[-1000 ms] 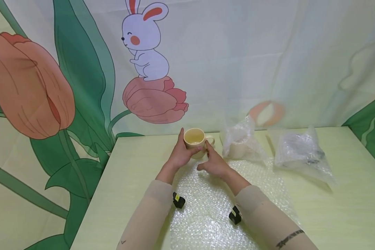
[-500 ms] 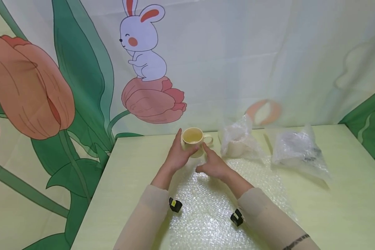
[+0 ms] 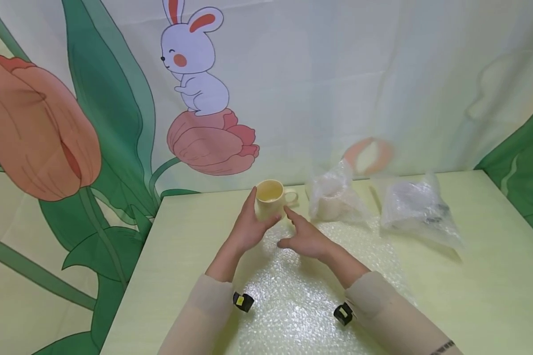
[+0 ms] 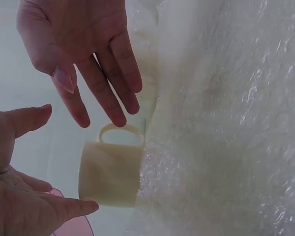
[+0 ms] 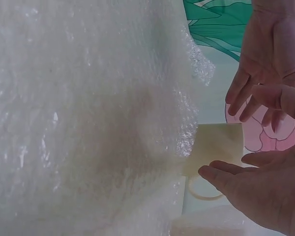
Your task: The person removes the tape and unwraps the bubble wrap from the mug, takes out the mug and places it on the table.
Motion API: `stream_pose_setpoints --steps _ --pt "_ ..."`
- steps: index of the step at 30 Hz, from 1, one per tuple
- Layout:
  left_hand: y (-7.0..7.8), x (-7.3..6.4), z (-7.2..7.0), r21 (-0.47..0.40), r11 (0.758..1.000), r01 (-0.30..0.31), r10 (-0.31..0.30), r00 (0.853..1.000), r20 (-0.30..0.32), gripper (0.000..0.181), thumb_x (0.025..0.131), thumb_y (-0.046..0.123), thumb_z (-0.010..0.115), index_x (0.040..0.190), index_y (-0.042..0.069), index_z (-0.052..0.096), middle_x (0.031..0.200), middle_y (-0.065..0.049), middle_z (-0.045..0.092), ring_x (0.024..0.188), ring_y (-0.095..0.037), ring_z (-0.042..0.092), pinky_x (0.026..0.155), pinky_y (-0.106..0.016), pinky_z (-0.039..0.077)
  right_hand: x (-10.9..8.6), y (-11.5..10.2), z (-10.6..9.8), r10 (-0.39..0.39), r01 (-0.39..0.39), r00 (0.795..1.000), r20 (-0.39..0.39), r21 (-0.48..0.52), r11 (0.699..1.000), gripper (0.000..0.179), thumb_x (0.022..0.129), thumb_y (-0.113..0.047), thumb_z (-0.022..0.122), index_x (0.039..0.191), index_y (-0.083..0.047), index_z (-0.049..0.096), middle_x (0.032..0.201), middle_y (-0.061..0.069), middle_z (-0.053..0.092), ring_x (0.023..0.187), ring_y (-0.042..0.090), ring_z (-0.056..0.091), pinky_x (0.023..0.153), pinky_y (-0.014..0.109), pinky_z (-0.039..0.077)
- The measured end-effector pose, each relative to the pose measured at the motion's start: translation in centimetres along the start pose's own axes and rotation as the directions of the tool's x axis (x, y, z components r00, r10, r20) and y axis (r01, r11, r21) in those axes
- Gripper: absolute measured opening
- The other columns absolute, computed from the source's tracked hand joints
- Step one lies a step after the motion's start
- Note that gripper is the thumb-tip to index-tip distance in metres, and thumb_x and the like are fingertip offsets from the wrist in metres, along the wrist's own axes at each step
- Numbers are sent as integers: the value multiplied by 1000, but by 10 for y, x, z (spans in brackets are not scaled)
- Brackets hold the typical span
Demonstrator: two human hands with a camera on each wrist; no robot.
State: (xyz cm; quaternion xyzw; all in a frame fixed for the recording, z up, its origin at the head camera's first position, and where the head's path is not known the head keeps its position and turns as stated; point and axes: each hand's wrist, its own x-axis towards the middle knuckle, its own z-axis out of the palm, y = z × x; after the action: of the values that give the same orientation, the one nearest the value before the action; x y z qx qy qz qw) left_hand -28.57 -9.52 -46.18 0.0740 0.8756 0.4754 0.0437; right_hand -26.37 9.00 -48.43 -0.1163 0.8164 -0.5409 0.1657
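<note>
A pale yellow mug [image 3: 268, 202] stands upright at the back of the table, its handle pointing right. Close to its left side and front is my left hand [image 3: 250, 227], fingers extended and thumb spread. My right hand [image 3: 308, 237] hovers in front of the mug and to its right, thumb apart from the fingers and nothing held. In the left wrist view the mug [image 4: 110, 174] shows beyond both hands, with a gap to the right fingertips. Under my forearms lies a sheet of bubble wrap [image 3: 302, 296], its far edge near the mug.
Two bubble-wrapped bundles sit to the right: one around a cup-like thing [image 3: 335, 199], the other [image 3: 417, 204] hiding its contents. A printed cloth with a rabbit [image 3: 195, 64] hangs behind the table [image 3: 182, 256]. Small black devices [image 3: 243, 301] are worn at both wrists.
Both hands have drawn back from the mug, the left one releasing its side and the right one leaving the handle. The mug stays standing while the head view shifts slightly.
</note>
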Motion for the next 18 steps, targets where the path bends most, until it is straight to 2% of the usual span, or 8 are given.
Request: stream_pose_setpoints --steps 5,18 --pt "3 -12 1 -2 1000 12 -12 1000 14 102 95 32 75 168 13 6 173 -15 16 160 -37 19 124 -65 23 -12 -4 -4 -2 3 999 34 -5 1000 97 90 -19 74 167 -13 15 171 18 24 158 41 23 123 61 29" --pt "20 -42 9 -51 998 -29 33 995 99 100 96 31 75 168 11 8 173 -16 18 158 -40 24 124 -59 30 -41 -10 -15 -54 54 995 84 -2 999 89 93 -23 72 166 -13 22 167 19 33 155 42 30 125 57 28"
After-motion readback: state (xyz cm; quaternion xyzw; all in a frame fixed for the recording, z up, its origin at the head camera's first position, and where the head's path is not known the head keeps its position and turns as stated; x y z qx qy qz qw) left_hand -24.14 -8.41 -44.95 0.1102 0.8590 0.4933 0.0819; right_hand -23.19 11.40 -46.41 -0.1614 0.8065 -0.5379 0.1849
